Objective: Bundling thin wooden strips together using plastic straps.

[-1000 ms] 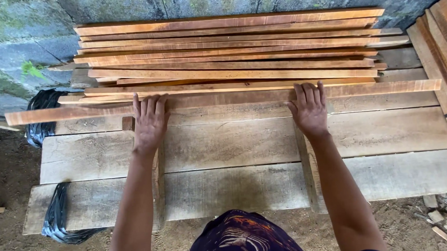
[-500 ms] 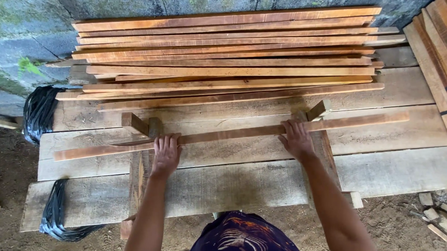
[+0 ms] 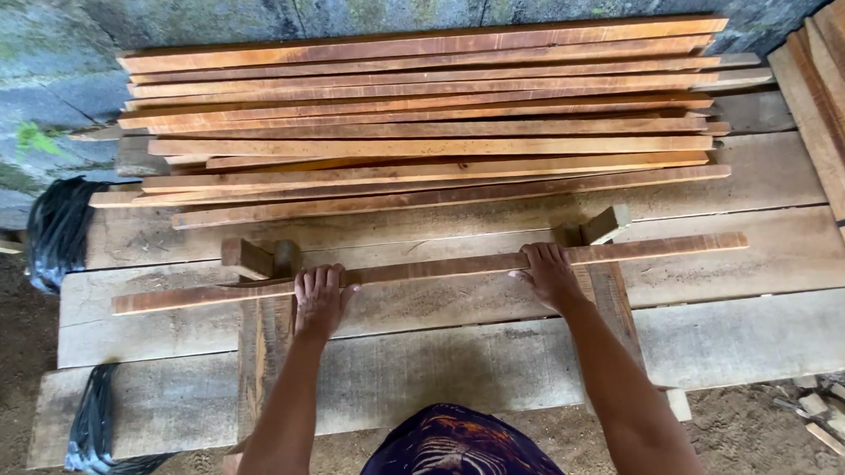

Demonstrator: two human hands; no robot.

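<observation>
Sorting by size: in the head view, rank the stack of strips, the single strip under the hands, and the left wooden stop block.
1. Stack of long reddish wooden strips.
2. Single reddish wooden strip under both hands.
3. Small left wooden stop block.

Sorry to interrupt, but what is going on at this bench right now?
A person has both hands on one long wooden strip lying across the plank bench: left hand and right hand press on it in front of two small wooden blocks. A stack of similar strips lies behind, against the wall.
</observation>
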